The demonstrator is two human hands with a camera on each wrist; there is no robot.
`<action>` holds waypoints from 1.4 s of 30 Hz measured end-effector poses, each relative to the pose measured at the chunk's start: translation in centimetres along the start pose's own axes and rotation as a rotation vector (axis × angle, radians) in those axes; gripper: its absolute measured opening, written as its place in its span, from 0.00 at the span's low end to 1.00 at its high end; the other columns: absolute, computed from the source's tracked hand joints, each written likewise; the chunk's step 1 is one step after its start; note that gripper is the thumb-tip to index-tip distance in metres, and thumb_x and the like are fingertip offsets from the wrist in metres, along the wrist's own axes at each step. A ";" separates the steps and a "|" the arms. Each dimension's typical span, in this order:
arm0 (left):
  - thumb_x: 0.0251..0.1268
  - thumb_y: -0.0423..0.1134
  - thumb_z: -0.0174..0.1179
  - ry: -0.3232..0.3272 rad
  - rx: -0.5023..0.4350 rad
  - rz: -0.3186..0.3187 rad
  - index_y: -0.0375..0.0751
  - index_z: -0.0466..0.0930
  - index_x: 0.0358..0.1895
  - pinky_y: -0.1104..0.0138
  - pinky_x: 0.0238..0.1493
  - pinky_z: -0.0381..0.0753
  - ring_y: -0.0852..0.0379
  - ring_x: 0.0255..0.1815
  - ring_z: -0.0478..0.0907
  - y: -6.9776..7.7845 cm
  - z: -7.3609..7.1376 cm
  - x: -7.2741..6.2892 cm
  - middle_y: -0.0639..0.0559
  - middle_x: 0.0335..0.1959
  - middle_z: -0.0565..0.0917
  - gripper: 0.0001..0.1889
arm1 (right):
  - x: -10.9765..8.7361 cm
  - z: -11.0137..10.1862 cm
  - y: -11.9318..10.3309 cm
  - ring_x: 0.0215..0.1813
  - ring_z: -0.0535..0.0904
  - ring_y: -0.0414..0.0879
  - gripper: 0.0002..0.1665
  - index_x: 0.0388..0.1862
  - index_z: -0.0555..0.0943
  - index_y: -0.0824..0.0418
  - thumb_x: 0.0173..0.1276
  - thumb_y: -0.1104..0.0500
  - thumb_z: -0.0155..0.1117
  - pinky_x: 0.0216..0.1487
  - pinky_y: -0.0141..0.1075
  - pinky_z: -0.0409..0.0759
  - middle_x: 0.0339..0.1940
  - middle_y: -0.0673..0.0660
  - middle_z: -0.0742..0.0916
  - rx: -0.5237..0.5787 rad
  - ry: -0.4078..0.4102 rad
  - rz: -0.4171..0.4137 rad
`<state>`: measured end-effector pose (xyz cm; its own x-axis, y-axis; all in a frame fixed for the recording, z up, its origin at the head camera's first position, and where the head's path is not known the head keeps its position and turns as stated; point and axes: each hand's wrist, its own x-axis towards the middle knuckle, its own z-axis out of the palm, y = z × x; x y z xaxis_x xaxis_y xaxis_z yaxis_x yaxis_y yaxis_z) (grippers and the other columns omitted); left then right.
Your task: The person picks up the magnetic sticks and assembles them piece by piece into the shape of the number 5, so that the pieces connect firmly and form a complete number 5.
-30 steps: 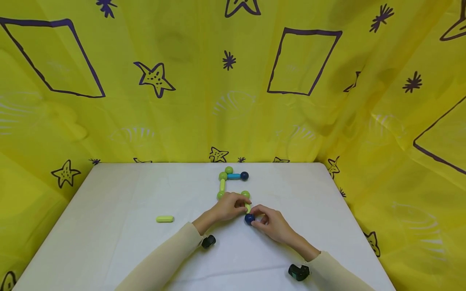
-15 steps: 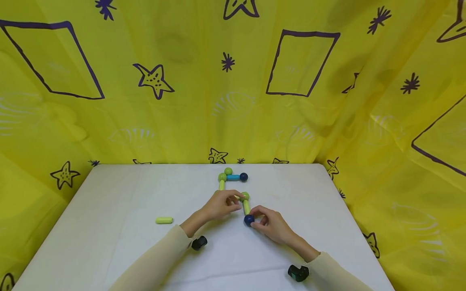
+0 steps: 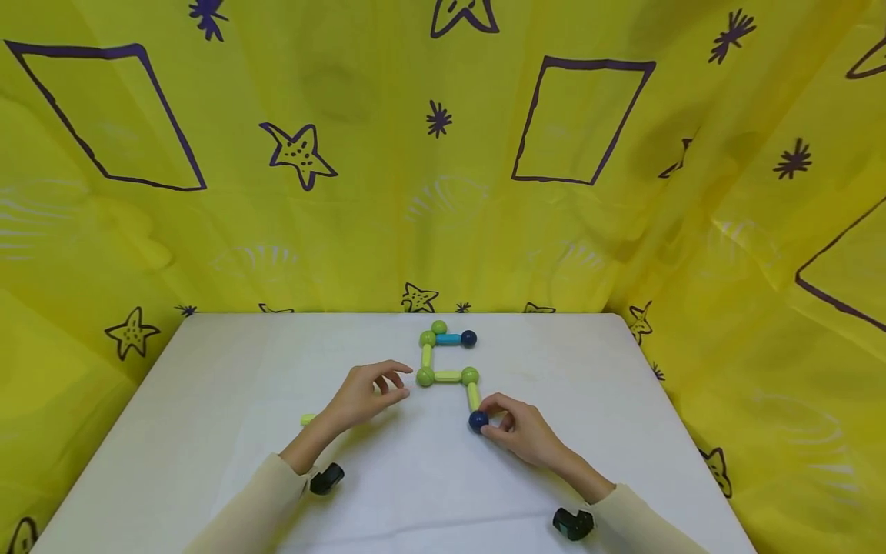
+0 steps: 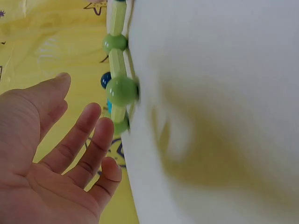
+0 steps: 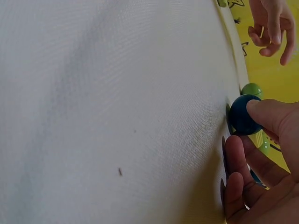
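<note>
A chain of ball-and-rod building pieces lies on the white table, bent like an S. At its near end my right hand (image 3: pixel 524 429) pinches a dark blue ball (image 5: pixel 245 115) between thumb and fingers. A yellow-green rod (image 3: pixel 474 397) runs from that ball to a green ball (image 3: pixel 470 375). Another rod (image 3: pixel 447 376) leads left to a green corner ball (image 3: pixel 425 377). Relaxed and holding nothing, my left hand (image 3: pixel 367 396) hovers just left of that corner ball, fingers spread. In the left wrist view the corner ball (image 4: pixel 122 91) is close beyond the fingertips.
Farther back the chain continues through a rod (image 3: pixel 426 357), green balls (image 3: pixel 428 338), a blue rod (image 3: pixel 448 339) and a dark blue ball (image 3: pixel 468 338). A loose yellow-green rod (image 3: pixel 308 419) is partly hidden behind the left wrist. Yellow patterned cloth (image 3: pixel 374 231) stands behind the table.
My left hand has let go of the chain near the right green ball and moved left, uncovering the middle rod and corner ball. The right hand stays on the dark blue ball.
</note>
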<state>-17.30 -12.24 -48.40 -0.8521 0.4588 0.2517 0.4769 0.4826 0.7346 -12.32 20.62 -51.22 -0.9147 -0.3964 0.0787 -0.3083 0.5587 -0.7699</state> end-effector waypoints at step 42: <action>0.50 0.32 0.79 0.010 0.194 -0.078 0.42 0.88 0.44 0.69 0.31 0.69 0.62 0.29 0.68 -6.0 -7.6 -9.3 0.58 0.33 0.83 0.16 | 0.1 0.0 0.4 0.32 0.77 0.37 0.17 0.54 0.82 0.48 0.69 0.59 0.73 0.34 0.31 0.76 0.49 0.50 0.88 -0.018 -0.008 -0.003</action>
<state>-13.88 -25.07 -50.30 -0.8897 0.4078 0.2054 0.4411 0.6518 0.6169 -12.51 20.82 -51.55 -0.9115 -0.4043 0.0757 -0.3159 0.5705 -0.7581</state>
